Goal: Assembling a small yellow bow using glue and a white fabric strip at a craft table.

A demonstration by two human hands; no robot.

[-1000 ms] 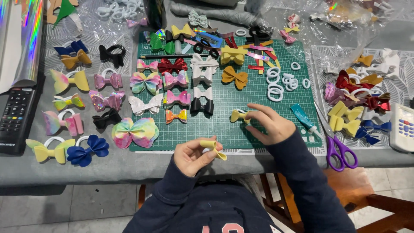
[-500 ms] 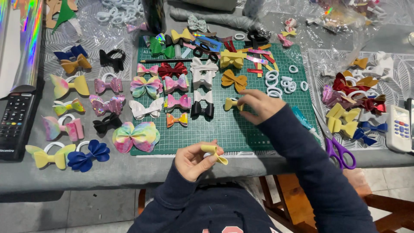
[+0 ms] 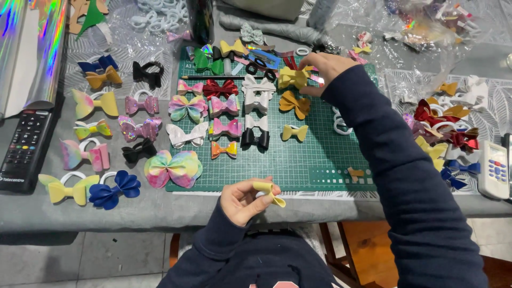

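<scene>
My left hand (image 3: 242, 200) is at the table's near edge, pinching a small folded yellow strip (image 3: 269, 192). My right hand (image 3: 324, 66) is stretched to the far side of the green cutting mat (image 3: 314, 154), its fingers on a large yellow bow (image 3: 290, 77) and the loose coloured strips behind it. A small yellow bow (image 3: 294, 132) lies alone on the mat, below a mustard bow (image 3: 294, 104). Rows of finished bows fill the mat's left half, among them a pastel rainbow bow (image 3: 173, 168) and a black bow (image 3: 255, 138).
More bows lie on the grey cloth at the left, beside a black remote (image 3: 24, 149) and a holographic roll (image 3: 32, 53). On the right are a heap of bows (image 3: 442, 128), white rings (image 3: 341, 125) and a white remote (image 3: 493, 170). A dark bottle (image 3: 200, 21) stands at the back.
My right hand set the small yellow bow down on the mat and reached away to the far side, onto the large yellow bow. My left hand stayed put with its strip.
</scene>
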